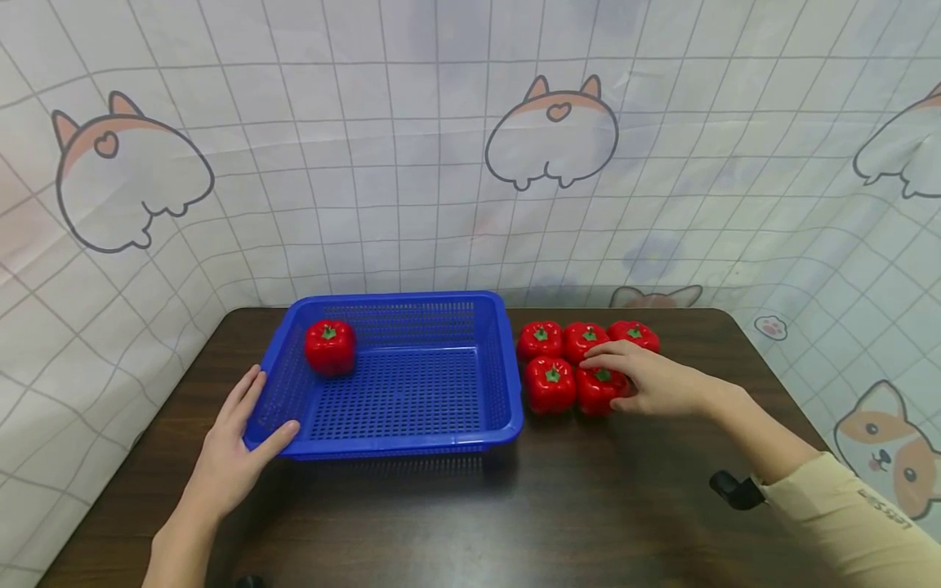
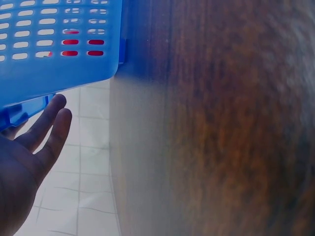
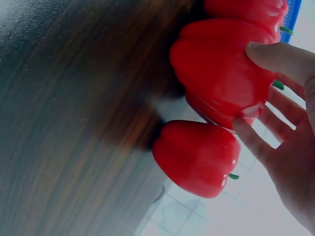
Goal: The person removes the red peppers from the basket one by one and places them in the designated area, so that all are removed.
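Note:
A blue plastic basket (image 1: 400,445) with perforated walls stands on the table, one red bell pepper (image 1: 331,349) inside at its left end. My left hand (image 1: 228,457) rests at the basket's near-left corner, thumb at the front rim and extended fingers along the left side. In the left wrist view, straight fingers (image 2: 54,130) lie just beneath the rim. On the right, my right hand (image 1: 654,380) grips the near-right bell pepper (image 3: 224,64) of a group. Its thumb lies on one side and its other fingers reach round the opposite side.
Several more red bell peppers, such as the near-left one (image 1: 550,388) and the far-right one (image 1: 635,333), stand close together right of the basket. A dark wooden table (image 1: 559,506) carries everything. Behind it hangs a white grid-patterned cloth (image 1: 412,163) with cartoon dogs.

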